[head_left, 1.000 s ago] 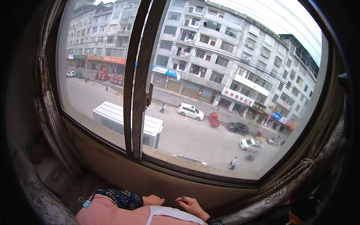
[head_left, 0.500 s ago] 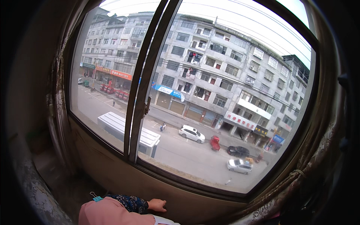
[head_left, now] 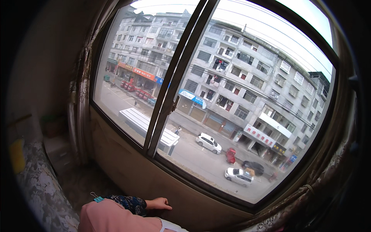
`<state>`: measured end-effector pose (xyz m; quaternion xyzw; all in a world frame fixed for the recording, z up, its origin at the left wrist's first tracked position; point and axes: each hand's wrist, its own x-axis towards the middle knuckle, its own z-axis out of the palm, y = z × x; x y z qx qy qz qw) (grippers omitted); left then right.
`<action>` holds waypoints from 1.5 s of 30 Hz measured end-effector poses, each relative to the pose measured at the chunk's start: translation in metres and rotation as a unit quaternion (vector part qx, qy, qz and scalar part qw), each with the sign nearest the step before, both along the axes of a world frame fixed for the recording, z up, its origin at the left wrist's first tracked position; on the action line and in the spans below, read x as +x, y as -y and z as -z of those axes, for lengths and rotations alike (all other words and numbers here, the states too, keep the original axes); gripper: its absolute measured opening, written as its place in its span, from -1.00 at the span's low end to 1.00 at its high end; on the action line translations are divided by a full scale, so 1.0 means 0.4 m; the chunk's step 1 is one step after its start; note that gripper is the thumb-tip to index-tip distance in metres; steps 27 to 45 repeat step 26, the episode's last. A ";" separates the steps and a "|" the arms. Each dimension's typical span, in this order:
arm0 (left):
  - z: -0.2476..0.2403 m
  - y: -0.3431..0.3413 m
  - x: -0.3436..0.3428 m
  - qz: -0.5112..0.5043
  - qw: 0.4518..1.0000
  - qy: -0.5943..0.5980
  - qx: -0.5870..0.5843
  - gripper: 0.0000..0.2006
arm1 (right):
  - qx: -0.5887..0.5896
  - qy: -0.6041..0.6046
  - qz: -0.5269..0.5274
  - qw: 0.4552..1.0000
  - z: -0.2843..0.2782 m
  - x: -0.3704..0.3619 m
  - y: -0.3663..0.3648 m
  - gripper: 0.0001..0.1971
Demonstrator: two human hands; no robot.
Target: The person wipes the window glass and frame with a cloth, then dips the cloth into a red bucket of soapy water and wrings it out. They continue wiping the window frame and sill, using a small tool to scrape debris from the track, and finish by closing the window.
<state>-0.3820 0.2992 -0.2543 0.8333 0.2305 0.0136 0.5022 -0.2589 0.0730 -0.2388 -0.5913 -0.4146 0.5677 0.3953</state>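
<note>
My left hand [head_left: 159, 203] is low in the view, its forearm coming from the left in a dark blue patterned sleeve [head_left: 133, 204]. Its fingers are bent together and no object shows in them; the palm side is hidden. The hand is in front of the brown wall below the window; whether it touches the wall I cannot tell. Pink cloth [head_left: 112, 218] with a white edge [head_left: 172, 226] covers the near part of the arm. A teal binder clip [head_left: 99, 199] is at the cloth's upper left. My right hand is out of view.
A sliding window [head_left: 148, 150] with a dark frame fills the middle. Patterned curtains [head_left: 79, 127] hang at its sides. Flower-patterned fabric [head_left: 44, 193] and a yellow object [head_left: 16, 154] are at the left. Outside, cars, including a white one [head_left: 208, 143], stand along a street.
The view has turned left, so the window sits farther right and more of the left side shows. My left hand is slightly higher, its fingers still bent.
</note>
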 end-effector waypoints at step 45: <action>-0.274 0.044 -0.154 -0.013 0.949 0.189 -0.251 -0.41 | 0.039 0.136 0.051 0.989 -0.078 -0.004 0.002 -0.27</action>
